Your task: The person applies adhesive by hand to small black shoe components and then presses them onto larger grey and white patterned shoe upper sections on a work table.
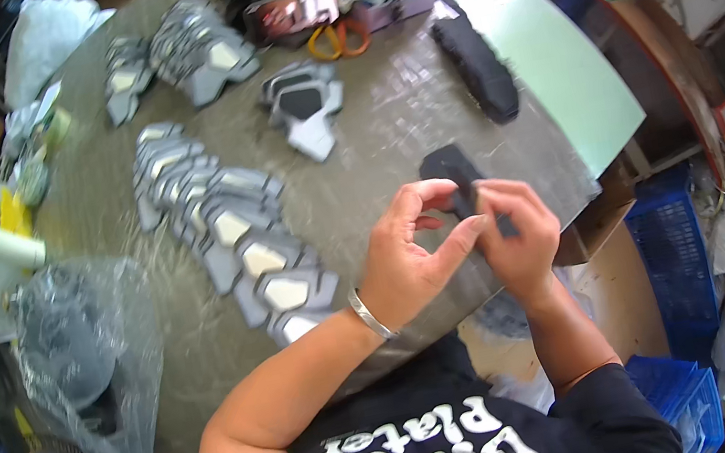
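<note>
A thin black sheet-like piece [445, 160] is between my hands over the near right part of the table. My right hand [518, 228] pinches it, fingers closed along its edge. My left hand [411, 252] has its fingers curled against the same piece, and its thumb reaches to the right fingertips. Part of the piece is hidden behind the fingers. Farther off lies a single grey moulded pad [313, 130] with a dark inset. Left of it, a long overlapping row of grey pads [231, 225] with pale insets runs toward my left forearm.
More grey pads [200, 46] lie at the back, near orange-handled scissors [339, 39]. A long black padded strip [479, 70] rests beside a pale green board [562, 65]. At left is a clear plastic bag [87, 343]; blue crates [671, 259] stand right of the table.
</note>
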Demonstrator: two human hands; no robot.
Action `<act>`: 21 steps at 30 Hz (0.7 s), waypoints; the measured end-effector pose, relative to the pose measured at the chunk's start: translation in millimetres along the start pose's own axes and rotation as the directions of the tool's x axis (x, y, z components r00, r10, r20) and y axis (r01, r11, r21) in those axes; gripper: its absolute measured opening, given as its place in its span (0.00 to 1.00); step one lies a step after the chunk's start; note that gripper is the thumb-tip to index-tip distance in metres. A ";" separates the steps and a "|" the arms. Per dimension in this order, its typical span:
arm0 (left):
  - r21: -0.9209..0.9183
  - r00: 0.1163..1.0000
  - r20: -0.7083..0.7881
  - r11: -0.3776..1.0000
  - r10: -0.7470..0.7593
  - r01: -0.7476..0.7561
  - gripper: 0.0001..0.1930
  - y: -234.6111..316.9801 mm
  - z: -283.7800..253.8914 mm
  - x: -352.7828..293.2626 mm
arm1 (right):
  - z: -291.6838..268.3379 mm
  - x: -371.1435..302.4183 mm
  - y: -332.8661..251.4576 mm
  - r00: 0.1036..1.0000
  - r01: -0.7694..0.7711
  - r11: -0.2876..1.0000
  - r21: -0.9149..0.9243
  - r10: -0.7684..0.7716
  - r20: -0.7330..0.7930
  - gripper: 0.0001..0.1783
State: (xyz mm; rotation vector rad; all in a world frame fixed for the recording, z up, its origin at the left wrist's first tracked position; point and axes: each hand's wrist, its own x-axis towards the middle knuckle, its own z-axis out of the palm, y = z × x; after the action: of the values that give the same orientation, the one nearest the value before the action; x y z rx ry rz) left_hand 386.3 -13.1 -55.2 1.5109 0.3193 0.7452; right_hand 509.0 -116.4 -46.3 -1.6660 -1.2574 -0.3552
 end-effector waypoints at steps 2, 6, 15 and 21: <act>-0.238 0.973 -0.137 0.960 -0.184 0.148 0.13 14.9 -9.4 -34.0 | 14.0 -17.2 -35.5 0.986 0.147 0.989 0.033 -0.149 0.078 0.10; -0.233 0.866 -0.382 0.941 -0.322 0.247 0.06 12.2 -45.8 -89.0 | 34.6 -39.3 -72.8 0.949 0.099 0.983 0.154 -0.140 0.282 0.12; -0.275 0.780 -0.341 0.849 -0.525 0.451 0.06 29.6 -119.6 -188.2 | 42.0 -87.9 -96.1 0.442 -0.798 0.579 0.167 0.374 0.815 0.11; -0.134 0.750 -0.413 0.849 -0.517 0.512 0.06 15.5 -121.7 -182.2 | 55.8 -91.8 -104.0 0.232 -0.891 0.453 0.009 0.439 0.868 0.11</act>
State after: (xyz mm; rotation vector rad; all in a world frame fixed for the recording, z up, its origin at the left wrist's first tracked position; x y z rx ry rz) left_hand 171.1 -32.4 -95.2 1.1406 1.0310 0.6219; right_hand 364.5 -124.2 -83.8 -1.7079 -0.8160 1.3784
